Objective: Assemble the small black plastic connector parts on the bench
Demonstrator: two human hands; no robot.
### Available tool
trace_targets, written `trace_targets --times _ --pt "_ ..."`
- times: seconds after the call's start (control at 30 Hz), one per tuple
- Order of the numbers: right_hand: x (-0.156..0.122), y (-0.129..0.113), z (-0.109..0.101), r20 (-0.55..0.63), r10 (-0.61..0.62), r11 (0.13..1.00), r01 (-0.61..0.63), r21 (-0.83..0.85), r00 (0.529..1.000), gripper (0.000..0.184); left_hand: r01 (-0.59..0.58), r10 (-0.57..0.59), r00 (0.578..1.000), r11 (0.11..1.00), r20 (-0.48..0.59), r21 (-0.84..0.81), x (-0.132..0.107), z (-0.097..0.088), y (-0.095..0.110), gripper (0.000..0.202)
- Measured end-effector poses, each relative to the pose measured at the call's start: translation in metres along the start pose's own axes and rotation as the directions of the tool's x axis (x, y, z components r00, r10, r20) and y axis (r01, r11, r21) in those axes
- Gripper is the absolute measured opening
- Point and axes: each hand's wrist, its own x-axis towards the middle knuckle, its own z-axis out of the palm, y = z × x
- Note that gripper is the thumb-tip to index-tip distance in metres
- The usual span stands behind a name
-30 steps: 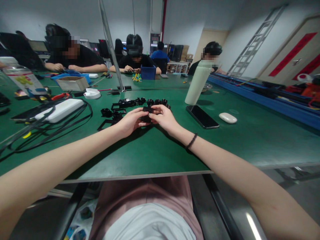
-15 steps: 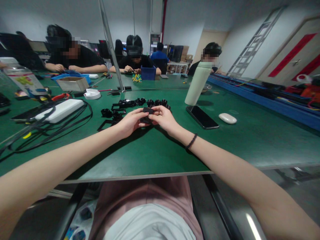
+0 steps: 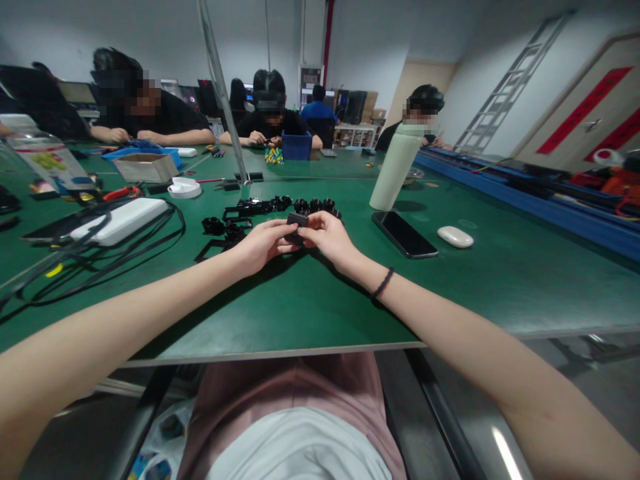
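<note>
A small black block-like part (image 3: 299,219) is pinched between my two hands, just above the green table (image 3: 320,307). My left hand (image 3: 265,245) grips it from the left, thumb on top. From the right, my right hand (image 3: 330,239) holds it with thumb and fingers; a dark band circles that wrist. My fingers cover much of the part, so its exact kind is hidden. Behind and left of my hands lie black plastic parts (image 3: 227,230) and black frame pieces (image 3: 255,205). Several round black parts (image 3: 315,205) stand in a row just beyond my right hand.
To the right are a pale green bottle (image 3: 395,170), a phone (image 3: 405,235) and a white oval case (image 3: 455,237). A white power strip (image 3: 123,221) with loose black cables lies left. A metal pole (image 3: 225,93) rises beyond. Several people sit across the table.
The black part has tilted slightly between my fingers, showing more of its upper face. Both hands stay in nearly the same place.
</note>
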Motion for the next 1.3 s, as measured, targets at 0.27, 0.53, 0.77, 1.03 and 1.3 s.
trace_targets --times 0.27,0.53,0.77,1.03,1.3 --pt "0.0030 0.0033 -0.0015 -0.043 -0.027 1.000 0.027 -0.003 0.999 0.018 0.014 -0.015 1.000 0.998 -0.015 -0.055 0.0014 0.0022 0.0005 0.004" --pt "0.0027 0.0025 -0.0013 -0.051 -0.027 1.000 0.026 -0.012 0.998 0.018 0.009 -0.011 0.999 0.998 -0.033 -0.061 -0.0004 0.0029 0.0004 0.008" --pt "0.0007 -0.0002 -0.0023 -0.014 0.007 1.000 -0.007 -0.020 1.000 0.018 0.004 -0.008 0.998 0.998 -0.062 -0.056 0.0002 0.0015 0.0000 0.009" --pt "0.0006 -0.0025 -0.0006 -0.037 0.053 0.997 -0.054 -0.046 0.998 0.026 0.017 -0.020 0.998 0.998 -0.053 -0.055 0.0013 0.0027 0.0006 0.015" --pt "-0.0018 -0.0038 -0.0020 -0.008 0.020 0.996 -0.021 -0.083 1.000 0.028 0.015 -0.018 0.998 0.998 -0.052 -0.055 0.0019 0.0016 0.0000 0.012"
